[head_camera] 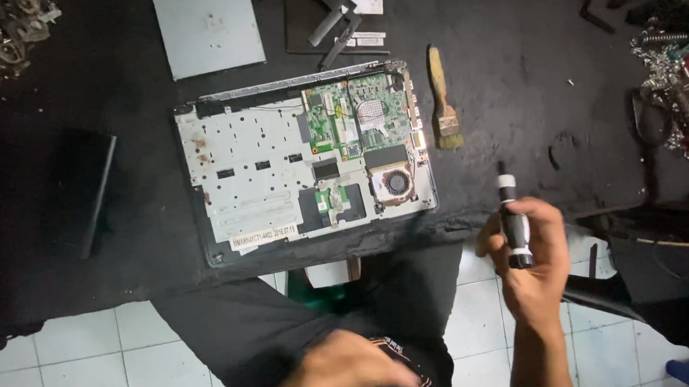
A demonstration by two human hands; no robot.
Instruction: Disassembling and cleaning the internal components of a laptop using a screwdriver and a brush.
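Right hand [529, 256] is wrapped tight around a black-and-white screwdriver [511, 220], tip up, just off the desk [519, 93] edge beside the opened laptop [307, 161]. Left hand [352, 369] is blurry on the lap, grip unclear.

Electronics repair workshop. Evidence: black, scuffed worktop [512, 85] bearing an opened laptop [307, 161] with circuit board and cooling fan exposed; detached silver drive unit [207, 26]; dusting brush [444, 101]; heaps of small metal parts at the left [11, 24] and right [675, 69] edges; white tiled floor [67, 344] below.
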